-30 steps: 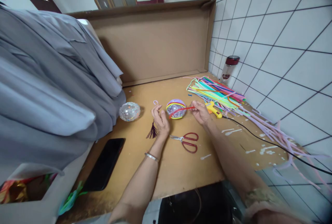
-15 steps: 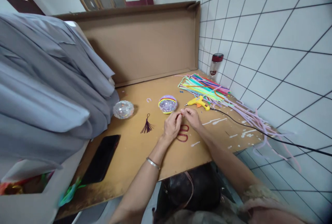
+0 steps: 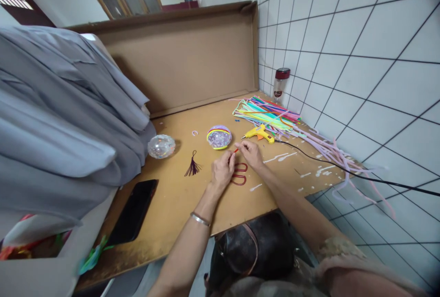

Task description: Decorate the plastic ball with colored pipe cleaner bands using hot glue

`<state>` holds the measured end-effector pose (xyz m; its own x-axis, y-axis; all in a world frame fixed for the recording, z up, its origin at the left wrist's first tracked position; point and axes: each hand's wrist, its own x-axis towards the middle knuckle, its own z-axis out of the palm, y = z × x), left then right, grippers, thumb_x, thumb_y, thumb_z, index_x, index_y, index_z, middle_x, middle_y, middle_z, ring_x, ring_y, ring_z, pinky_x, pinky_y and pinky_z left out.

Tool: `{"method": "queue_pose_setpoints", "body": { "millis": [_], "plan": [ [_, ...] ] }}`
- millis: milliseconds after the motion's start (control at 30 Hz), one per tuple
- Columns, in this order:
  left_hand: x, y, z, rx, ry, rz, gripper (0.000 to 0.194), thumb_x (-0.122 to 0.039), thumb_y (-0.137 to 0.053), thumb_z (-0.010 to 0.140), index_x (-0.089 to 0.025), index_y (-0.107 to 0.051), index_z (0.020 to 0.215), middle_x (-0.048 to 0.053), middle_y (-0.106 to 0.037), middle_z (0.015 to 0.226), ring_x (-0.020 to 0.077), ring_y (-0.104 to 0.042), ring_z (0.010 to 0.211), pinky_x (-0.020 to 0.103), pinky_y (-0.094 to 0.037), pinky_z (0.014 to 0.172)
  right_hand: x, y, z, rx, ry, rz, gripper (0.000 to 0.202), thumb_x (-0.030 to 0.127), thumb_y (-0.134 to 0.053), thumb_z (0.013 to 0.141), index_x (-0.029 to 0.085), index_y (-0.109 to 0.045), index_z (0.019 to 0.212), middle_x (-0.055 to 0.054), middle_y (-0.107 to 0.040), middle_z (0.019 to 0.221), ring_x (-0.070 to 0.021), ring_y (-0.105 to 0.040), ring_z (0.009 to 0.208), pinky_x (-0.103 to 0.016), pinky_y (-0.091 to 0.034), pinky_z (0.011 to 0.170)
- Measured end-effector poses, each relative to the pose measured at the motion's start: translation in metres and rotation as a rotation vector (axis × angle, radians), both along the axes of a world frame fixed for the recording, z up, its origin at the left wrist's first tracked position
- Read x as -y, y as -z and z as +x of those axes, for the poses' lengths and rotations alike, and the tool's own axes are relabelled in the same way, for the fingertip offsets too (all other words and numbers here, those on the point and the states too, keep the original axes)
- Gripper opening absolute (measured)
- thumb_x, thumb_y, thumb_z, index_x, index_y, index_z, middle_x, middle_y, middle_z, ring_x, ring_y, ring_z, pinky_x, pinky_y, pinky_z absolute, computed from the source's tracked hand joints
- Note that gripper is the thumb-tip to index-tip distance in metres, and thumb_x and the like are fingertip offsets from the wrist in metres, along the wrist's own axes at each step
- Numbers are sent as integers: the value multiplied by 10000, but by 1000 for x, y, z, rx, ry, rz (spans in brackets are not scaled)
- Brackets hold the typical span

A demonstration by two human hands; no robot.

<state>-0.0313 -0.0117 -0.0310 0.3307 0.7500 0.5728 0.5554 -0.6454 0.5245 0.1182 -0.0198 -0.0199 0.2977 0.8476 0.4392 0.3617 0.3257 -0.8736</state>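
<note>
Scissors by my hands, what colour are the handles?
Red handles on the scissors, seen in the head view.

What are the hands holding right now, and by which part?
Both the left hand and right hand pinch a short red pipe cleaner piece between fingertips; exact grip points are too small to tell.

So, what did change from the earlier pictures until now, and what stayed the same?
The right hand and left hand drew back from the striped ball and met above the red scissors, pinching a short red pipe cleaner piece between them. The ball, clear ball, glue gun, tassel and phone stayed put.
</note>
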Motion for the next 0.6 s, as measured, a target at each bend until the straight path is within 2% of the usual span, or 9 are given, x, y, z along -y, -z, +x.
{"method": "queue_pose_setpoints", "body": {
  "millis": [167,300,367,400,467,533,600],
  "plan": [
    [1,-1,3,158,38,-43,211,-330,-552,921,-206,-722,929,34,-702,696,133,-593,572,231,-396,592,0,-1,0,-43,-54,-19,622,788,-514,807,238,-410,537,43,-371,534,-125,-358,570,-287,-308,577],
    [2,-1,3,244,68,-124,239,-360,-526,932,-206,-706,894,9,-655,669,127,-556,575,232,-405,617,-2,2,-1,-74,-63,-6,607,770,-530,819,236,-419,554,43,-378,549,-123,-360,580,-289,-307,588],
    [2,-4,2,286,69,-156,243,-363,-523,932,-199,-696,885,1,-635,667,124,-545,583,231,-404,626,-5,3,5,-83,-26,-6,590,754,-500,850,239,-413,575,43,-389,556,-123,-356,583,-289,-320,600],
    [2,-5,1,315,65,-176,240,-361,-523,930,-197,-691,883,-1,-630,671,124,-543,590,231,-405,630,-6,4,10,-85,18,-12,574,739,-469,876,242,-409,595,40,-403,564,-127,-364,593,-288,-332,612],
    [0,-10,-1,384,53,-221,228,-352,-528,922,-191,-681,873,-3,-627,685,128,-548,617,233,-414,649,-8,4,26,-35,248,6,521,682,-399,930,243,-440,654,12,-487,631,-156,-430,654,-302,-379,677],
    [-2,-15,-3,458,42,-267,211,-339,-541,907,-183,-669,849,-1,-631,704,134,-560,656,236,-427,678,-7,3,45,125,490,-4,409,551,-371,974,228,-514,766,-55,-604,816,-205,-523,817,-338,-412,804],
    [-4,-19,-4,524,43,-306,187,-320,-558,888,-175,-658,824,-2,-632,720,133,-563,682,235,-431,698,-6,2,60,346,652,-121,310,433,-404,968,187,-593,955,-141,-643,1060,-272,-544,1041,-401,-393,928]
  ]
}}
